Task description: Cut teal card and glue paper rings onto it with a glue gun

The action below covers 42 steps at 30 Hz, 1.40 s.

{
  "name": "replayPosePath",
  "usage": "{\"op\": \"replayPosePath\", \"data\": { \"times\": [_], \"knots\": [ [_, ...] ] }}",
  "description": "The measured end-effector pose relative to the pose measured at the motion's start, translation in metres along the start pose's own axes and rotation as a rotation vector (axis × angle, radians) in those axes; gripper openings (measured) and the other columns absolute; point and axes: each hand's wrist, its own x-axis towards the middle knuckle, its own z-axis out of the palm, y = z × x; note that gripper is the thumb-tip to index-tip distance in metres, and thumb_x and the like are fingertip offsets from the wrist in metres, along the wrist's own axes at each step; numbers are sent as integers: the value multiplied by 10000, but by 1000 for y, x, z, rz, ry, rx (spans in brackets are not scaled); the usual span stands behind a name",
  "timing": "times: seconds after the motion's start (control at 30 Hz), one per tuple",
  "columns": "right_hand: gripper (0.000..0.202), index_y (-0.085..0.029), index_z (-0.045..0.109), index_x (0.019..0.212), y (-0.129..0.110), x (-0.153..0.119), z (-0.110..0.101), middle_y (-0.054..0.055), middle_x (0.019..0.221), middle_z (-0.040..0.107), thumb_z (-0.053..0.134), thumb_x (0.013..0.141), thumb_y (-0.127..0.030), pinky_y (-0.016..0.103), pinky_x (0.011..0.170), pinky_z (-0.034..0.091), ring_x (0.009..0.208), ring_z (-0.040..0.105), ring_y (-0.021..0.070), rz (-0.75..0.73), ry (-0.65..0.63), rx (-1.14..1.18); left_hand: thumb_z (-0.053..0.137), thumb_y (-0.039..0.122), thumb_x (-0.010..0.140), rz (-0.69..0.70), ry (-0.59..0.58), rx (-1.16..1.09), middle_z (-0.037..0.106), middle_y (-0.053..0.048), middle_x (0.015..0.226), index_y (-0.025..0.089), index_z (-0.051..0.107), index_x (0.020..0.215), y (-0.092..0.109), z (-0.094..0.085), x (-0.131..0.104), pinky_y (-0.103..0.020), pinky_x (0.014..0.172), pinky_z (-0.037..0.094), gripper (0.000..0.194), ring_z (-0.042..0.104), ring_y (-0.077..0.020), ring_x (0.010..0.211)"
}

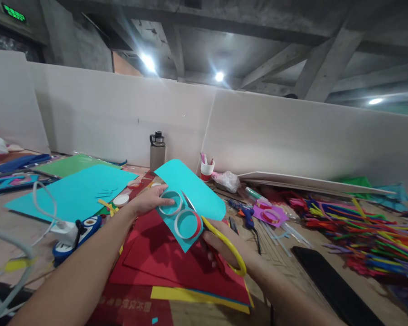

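Observation:
My left hand (153, 198) grips the left edge of a turquoise foam or paper sheet (197, 186), its thumb inside a white ring (181, 197). A second white ring (177, 232), red along part of its wall, sits beside the first on the sheet. My right hand (219, 237) is closed around scissors (238, 259) with yellow and red handles. Their blades lie along the sheet, beside the two rings; I cannot tell whether the blades are apart. Below the held sheet are stacked red sheets (143, 260), with a yellow sheet (183, 296) showing under them.
On the left lie a large turquoise sheet (75, 192) and a blue power strip (63, 249) with a cable. A bottle (157, 156) and a pen cup (207, 170) stand behind. To the right are a glue gun (248, 217), a black phone-like slab (336, 283) and coloured pipe cleaners (377, 231).

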Motion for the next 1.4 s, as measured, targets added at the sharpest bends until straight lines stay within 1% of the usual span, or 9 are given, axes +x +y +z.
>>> {"op": "replayPosePath", "data": {
  "times": [0.2,0.27,0.47,0.7,0.9,0.97,1.07,1.17,1.4],
  "knots": [
    [114,-205,462,847,11,4,1,-47,628,489,383,798,-271,191,365,407,418,474,79,-55,14,2,717,317,675,-9,-1,-41,606,16,775,160,527,868,0,1,-1,-221,622,417,313,569,-123,704],
    [115,-206,459,844,11,5,2,-49,613,480,384,797,-280,194,358,406,411,469,82,-47,29,-9,721,325,668,-12,-2,-46,611,10,775,157,530,880,0,1,0,-226,621,422,332,572,-127,702],
    [150,-201,461,855,7,5,7,-58,608,458,447,785,-332,166,353,396,405,452,64,16,80,1,719,334,671,-14,11,-35,637,-16,873,156,544,969,1,1,0,-248,673,437,389,587,-139,750],
    [124,-196,479,846,13,8,8,-68,563,448,403,778,-265,175,339,399,394,461,76,-14,109,-77,725,322,666,-25,30,-15,629,-3,824,150,557,896,2,3,0,-227,631,409,333,567,-124,702],
    [93,-192,468,771,8,8,12,-75,532,438,407,749,-258,161,314,385,347,443,62,33,157,-115,718,307,680,-28,12,-25,617,6,822,156,541,899,1,2,0,-226,648,408,319,559,-119,714],
    [102,-188,477,765,10,9,12,-73,518,445,407,747,-260,156,313,375,346,451,64,34,154,-135,713,307,686,-32,9,-22,614,7,822,157,538,897,0,2,0,-225,649,409,313,558,-119,720],
    [149,-182,514,809,14,10,10,-69,492,454,396,758,-257,145,313,357,362,471,75,31,122,-162,710,313,688,-40,5,-15,615,2,838,157,540,897,-1,0,0,-232,659,415,311,560,-127,743],
    [173,-181,535,840,13,10,9,-72,487,444,396,758,-243,143,303,343,355,456,73,41,119,-168,707,314,689,-39,-3,5,610,1,847,156,537,904,-2,-1,0,-243,675,420,317,557,-133,761],
    [146,-184,540,801,9,6,10,-64,508,472,407,751,-219,152,314,342,360,462,73,9,130,-160,706,300,697,-37,-13,11,595,8,815,147,531,888,-3,-4,-1,-224,642,406,301,540,-114,720]
  ]
}}
